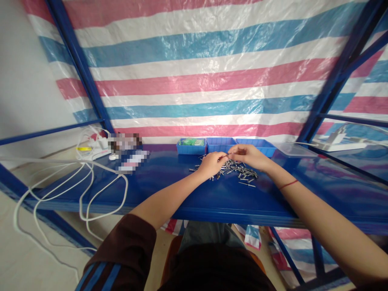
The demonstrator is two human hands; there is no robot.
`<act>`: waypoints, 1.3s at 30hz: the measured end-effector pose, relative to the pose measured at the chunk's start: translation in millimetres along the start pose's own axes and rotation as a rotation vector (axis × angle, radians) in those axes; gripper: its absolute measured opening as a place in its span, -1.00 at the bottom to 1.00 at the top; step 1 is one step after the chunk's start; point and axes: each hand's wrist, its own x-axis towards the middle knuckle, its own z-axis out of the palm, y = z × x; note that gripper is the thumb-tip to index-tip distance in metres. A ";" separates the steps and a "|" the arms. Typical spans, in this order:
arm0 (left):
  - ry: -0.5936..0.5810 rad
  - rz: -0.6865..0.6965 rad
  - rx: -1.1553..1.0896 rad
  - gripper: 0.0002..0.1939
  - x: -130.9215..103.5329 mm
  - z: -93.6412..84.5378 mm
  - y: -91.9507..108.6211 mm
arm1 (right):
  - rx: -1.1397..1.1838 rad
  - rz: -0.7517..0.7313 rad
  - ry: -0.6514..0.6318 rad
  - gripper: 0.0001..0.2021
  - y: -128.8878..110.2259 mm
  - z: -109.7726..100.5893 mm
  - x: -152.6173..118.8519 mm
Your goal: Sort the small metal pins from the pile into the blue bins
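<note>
Many small metal rivet-like pieces (239,169) lie in a loose pile on the blue table (151,190). Over the left part of the pile is my left hand (211,163), its fingers closed on a small piece at the fingertips. My right hand (247,156) meets it from the right, thumb and finger pinched at the same spot, where a thin dark piece shows between the hands. Which hand bears the piece is too small to tell. One long piece (247,184) lies apart, nearer the front edge.
Behind the pile stand three blue bins, the left bin (191,150) holding green and white items. White cables (87,194) hang over the table's left side. A clear lid (295,149) and a power strip (345,145) sit at the right.
</note>
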 end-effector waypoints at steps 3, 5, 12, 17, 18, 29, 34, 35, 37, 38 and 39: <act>0.016 0.012 -0.131 -0.69 1.6 0.7 -1.0 | 0.108 0.017 0.059 -0.63 -4.9 2.7 -1.2; 0.012 0.013 -0.167 -0.67 1.7 1.1 -1.1 | 0.113 0.001 0.070 -0.62 -6.6 3.7 -1.6; -0.044 0.046 -0.203 -0.63 0.6 2.9 0.5 | -0.001 -0.053 0.077 -0.64 -7.7 5.1 -1.8; -0.053 0.025 -0.219 -0.63 1.0 6.2 -1.1 | -0.178 -0.152 0.090 -0.68 -8.3 7.6 -2.2; -0.052 0.018 -0.220 -0.63 1.3 6.9 -1.7 | -0.216 -0.169 0.094 -0.68 -8.8 8.4 -2.6; 0.048 -0.036 -0.284 -0.69 6.2 4.3 -10.7 | -0.593 -0.406 0.103 -0.75 -24.4 11.3 -11.0; 0.140 -0.057 -0.353 -0.74 8.9 5.6 -18.2 | -0.691 -0.400 0.101 -0.72 -21.6 6.0 -11.5; 0.147 -0.063 -0.353 -0.74 8.9 5.3 -18.7 | -0.707 -0.390 0.103 -0.71 -19.7 5.1 -10.7; 0.149 -0.073 -0.346 -0.72 8.7 4.1 -18.5 | -0.746 -0.346 0.133 -0.69 -14.8 3.9 -7.3; 0.150 -0.080 -0.343 -0.71 8.6 3.4 -18.1 | -0.769 -0.309 0.160 -0.68 -12.0 3.3 -4.3; 0.153 -0.091 -0.341 -0.70 8.5 2.6 -17.7 | -0.789 -0.266 0.196 -0.67 -9.0 2.6 -0.4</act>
